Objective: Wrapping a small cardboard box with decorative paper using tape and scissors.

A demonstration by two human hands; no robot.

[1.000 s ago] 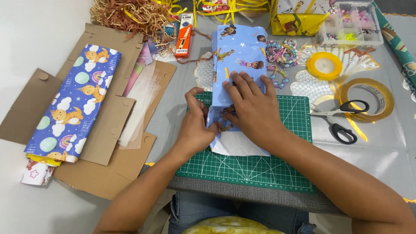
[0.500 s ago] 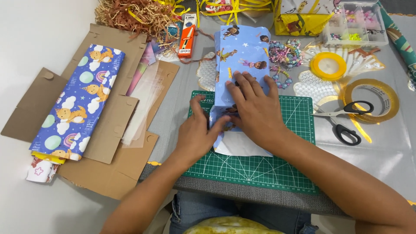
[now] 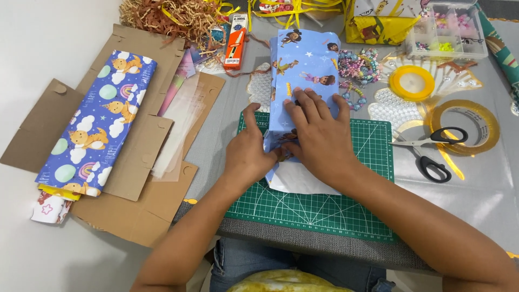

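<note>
Step in hand, as judged: folding the near end flap of light-blue cartoon-print wrapping paper around a box-shaped parcel. The parcel lies on the green cutting mat, toward the middle of the desk, with its far end projecting past the mat's far edge. Its long axis runs from the near edge of the desk to the far edge; the unfinished end, showing the paper's white underside, points toward the near edge.

Right hand: flat, palm down on the parcel top, fingers spread and extended, pinning the paper; nothing is gripped.

Left hand: against the parcel's left side near the near end, fingers curled inward onto the paper fold; thumb raised along the side. Whether paper is pinched cannot be determined.

Next move, as judged: requires keeping downward pressure, creasing the flap flush to the end, and then fastening it. A tape roll and scissors lie toward the right edge.
</note>
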